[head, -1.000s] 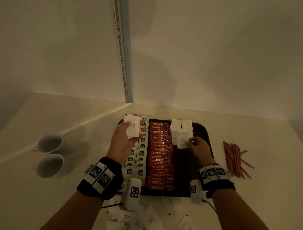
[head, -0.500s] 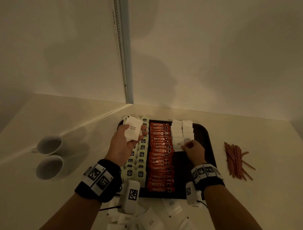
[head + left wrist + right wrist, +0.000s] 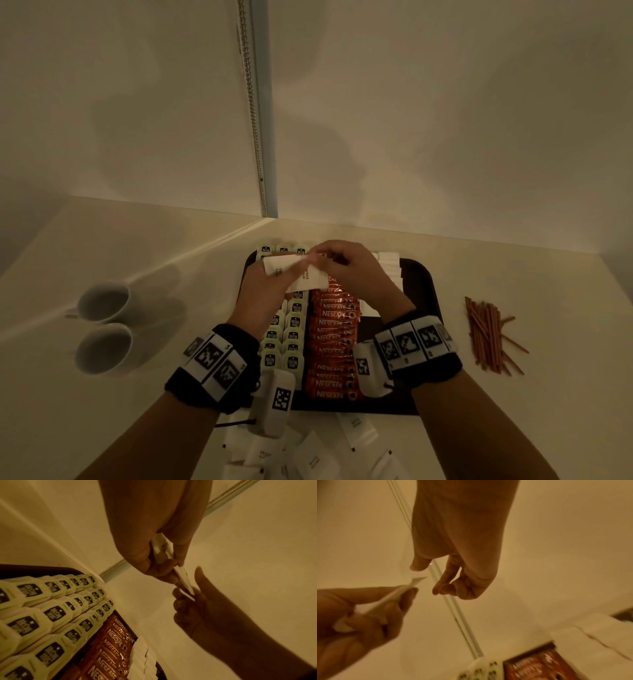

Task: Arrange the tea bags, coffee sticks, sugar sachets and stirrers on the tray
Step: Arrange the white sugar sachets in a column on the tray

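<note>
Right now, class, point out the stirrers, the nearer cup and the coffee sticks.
stirrers (image 3: 488, 334): head view, middle of the loose bundle.
nearer cup (image 3: 104, 349): head view, its dark inside.
coffee sticks (image 3: 334, 346): head view, middle of the row.

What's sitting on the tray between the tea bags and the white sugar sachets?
The row of orange Nescafe coffee sticks lies between the tea bags and the sugar sachets on the tray, as the head view shows.

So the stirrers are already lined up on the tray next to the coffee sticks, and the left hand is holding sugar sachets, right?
Not quite. The stirrers are not on the tray; the head view shows them heaped on the table to its right. The rest holds: the left hand holds sugar sachets above the coffee sticks.
</note>
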### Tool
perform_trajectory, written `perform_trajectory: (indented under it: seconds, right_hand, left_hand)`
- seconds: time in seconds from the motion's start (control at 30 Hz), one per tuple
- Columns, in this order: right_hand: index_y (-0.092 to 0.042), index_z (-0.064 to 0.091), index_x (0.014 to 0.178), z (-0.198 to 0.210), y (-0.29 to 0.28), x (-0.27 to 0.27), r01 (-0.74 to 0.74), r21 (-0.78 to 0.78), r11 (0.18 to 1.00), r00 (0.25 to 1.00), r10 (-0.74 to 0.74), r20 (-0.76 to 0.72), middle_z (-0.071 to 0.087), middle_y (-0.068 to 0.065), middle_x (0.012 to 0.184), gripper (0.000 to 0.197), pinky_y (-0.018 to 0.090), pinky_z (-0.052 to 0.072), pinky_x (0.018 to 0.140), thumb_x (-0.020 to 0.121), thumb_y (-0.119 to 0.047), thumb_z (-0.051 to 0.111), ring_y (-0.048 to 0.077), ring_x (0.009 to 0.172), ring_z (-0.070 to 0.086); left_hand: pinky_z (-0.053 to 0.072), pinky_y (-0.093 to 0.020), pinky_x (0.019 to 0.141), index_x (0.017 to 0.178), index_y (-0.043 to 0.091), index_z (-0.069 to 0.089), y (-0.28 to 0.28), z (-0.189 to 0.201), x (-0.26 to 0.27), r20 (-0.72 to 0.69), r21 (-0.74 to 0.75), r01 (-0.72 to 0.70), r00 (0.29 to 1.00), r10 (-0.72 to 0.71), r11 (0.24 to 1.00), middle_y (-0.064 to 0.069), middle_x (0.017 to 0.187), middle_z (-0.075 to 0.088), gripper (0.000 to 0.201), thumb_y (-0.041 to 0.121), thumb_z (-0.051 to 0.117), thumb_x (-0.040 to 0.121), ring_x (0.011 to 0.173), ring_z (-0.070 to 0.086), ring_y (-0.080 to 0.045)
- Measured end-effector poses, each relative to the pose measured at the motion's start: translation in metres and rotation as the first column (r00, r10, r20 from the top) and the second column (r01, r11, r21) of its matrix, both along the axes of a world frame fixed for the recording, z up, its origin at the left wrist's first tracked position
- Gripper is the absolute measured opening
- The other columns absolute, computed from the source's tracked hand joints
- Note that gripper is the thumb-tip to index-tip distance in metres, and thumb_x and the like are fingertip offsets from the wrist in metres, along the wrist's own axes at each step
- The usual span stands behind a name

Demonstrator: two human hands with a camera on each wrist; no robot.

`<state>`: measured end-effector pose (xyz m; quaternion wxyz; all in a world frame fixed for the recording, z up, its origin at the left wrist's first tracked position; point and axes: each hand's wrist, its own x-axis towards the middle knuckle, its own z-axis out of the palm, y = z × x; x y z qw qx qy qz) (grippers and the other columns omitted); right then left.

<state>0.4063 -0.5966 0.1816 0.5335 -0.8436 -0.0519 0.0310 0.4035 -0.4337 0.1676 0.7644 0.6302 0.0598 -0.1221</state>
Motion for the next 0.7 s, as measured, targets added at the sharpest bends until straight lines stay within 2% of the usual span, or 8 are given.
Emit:
perform_trajectory:
  seconds: [0.07,0.1,0.17,0.27,0.37,0.53,0.63,0.7]
  right_hand:
    - [-0.019,0.069,0.092,0.003,0.001,0.002,0.005,0.055,0.998,1.0,-0.005,-0.004,0.066,-0.006,0.078,0.01,0.018,0.047,0.064,0.09,-0.023,0.06,0.006,0.068,0.058]
    - [-0.014,0.068,0.092,0.002,0.001,0.001,0.034,0.12,0.992,0.999,-0.032,-0.025,0.065,0.0,0.076,0.01,0.019,0.046,0.061,0.091,-0.02,0.059,0.01,0.065,0.056]
    - [-0.006,0.062,0.096,-0.001,-0.001,-0.002,0.092,0.264,0.96,0.993,-0.069,-0.098,0.064,0.008,0.076,0.01,0.021,0.05,0.062,0.092,-0.013,0.057,0.013,0.064,0.057]
    - [0.0,0.056,0.102,-0.007,0.0,-0.012,0.113,0.386,0.915,0.978,-0.033,-0.206,0.067,0.009,0.085,0.015,0.026,0.056,0.071,0.091,-0.009,0.057,0.015,0.074,0.066]
    - [-0.005,0.058,0.105,-0.013,0.004,-0.02,0.167,0.453,0.876,0.967,-0.054,-0.251,0.069,0.006,0.091,0.018,0.03,0.056,0.076,0.089,-0.01,0.06,0.019,0.083,0.067]
    - [-0.008,0.063,0.095,-0.022,0.006,-0.029,0.28,0.492,0.824,0.949,-0.162,-0.269,0.067,0.004,0.085,0.008,0.021,0.053,0.066,0.087,-0.007,0.061,0.011,0.074,0.067]
    - [-0.009,0.063,0.093,-0.025,0.0,-0.031,0.301,0.482,0.823,0.947,-0.197,-0.254,0.067,0.001,0.083,0.006,0.022,0.054,0.065,0.087,-0.007,0.061,0.011,0.073,0.066]
    - [-0.011,0.062,0.089,-0.027,-0.014,-0.033,0.326,0.452,0.83,0.94,-0.233,-0.25,0.068,-0.002,0.083,0.005,0.022,0.055,0.067,0.088,-0.007,0.059,0.011,0.075,0.067]
  left_hand:
    - [0.056,-0.046,0.08,0.097,0.012,0.071,0.003,0.002,0.0,0.045,-0.003,-0.019,0.999,0.019,1.0,-0.013,0.095,0.073,0.022,0.017,0.077,0.077,0.092,0.069,-0.032]
    - [0.056,-0.045,0.079,0.098,0.012,0.071,0.005,0.002,0.0,0.068,-0.009,-0.028,0.997,0.029,1.0,-0.013,0.095,0.073,0.026,0.017,0.079,0.074,0.092,0.069,-0.031]
    - [0.055,-0.036,0.071,0.099,0.011,0.069,0.007,0.004,0.0,0.095,-0.031,-0.037,0.995,0.04,0.999,-0.011,0.095,0.073,0.026,0.009,0.078,0.074,0.088,0.07,-0.025]
    - [0.05,-0.02,0.059,0.094,0.011,0.068,0.007,0.006,-0.002,0.118,-0.025,-0.068,0.99,0.071,0.997,-0.003,0.084,0.073,0.018,0.002,0.072,0.079,0.073,0.069,-0.01]
    - [0.05,-0.017,0.057,0.094,0.012,0.07,0.004,0.008,-0.002,0.142,0.017,-0.088,0.986,0.085,0.996,0.002,0.08,0.074,0.015,0.004,0.07,0.081,0.071,0.07,-0.008]
    - [0.053,-0.021,0.061,0.098,0.008,0.071,0.0,0.008,-0.004,0.15,0.028,-0.061,0.987,0.057,0.998,-0.003,0.086,0.075,0.016,0.005,0.069,0.083,0.077,0.071,-0.014]
    - [0.052,-0.025,0.065,0.098,0.01,0.071,-0.001,0.005,-0.003,0.094,0.025,-0.039,0.995,0.037,0.999,-0.006,0.089,0.074,0.015,0.012,0.07,0.083,0.081,0.07,-0.017]
    - [0.051,-0.026,0.062,0.098,0.011,0.069,-0.001,0.004,-0.001,-0.001,-0.042,-0.025,1.0,0.025,0.999,-0.007,0.089,0.072,0.013,0.017,0.066,0.086,0.081,0.068,-0.021]
